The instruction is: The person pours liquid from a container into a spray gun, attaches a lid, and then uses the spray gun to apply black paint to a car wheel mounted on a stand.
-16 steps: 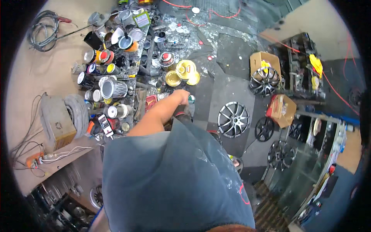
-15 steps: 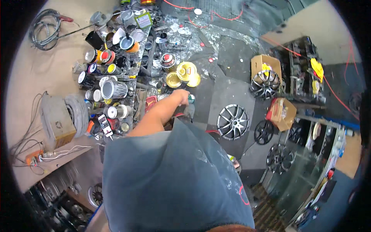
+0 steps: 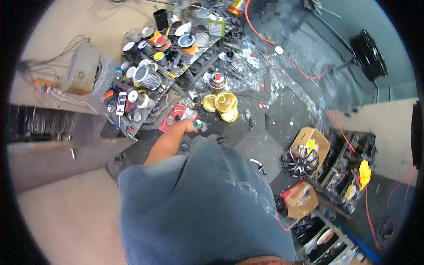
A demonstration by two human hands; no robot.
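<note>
Small green container (image 3: 198, 125) clamped in left hand (image 3: 190, 126), at eight o'clock from gold tins (image 3: 226, 100). Judged light, stiff, perhaps slippery; best held round sides. Right hand unseen, state cannot be told.

Pale wall (image 3: 391, 121) at right, cluttered workbench (image 3: 182, 70), dark white-splashed floor (image 3: 282, 90), black rack (image 3: 339, 161)

Light is moderate and even, glinting on gold lids (image 3: 227, 101) and a black wheel (image 3: 370, 55). Straight edges bend toward the black corners; the left hand (image 3: 189, 126) and its green can (image 3: 198, 125) seem slightly blurred.
</note>
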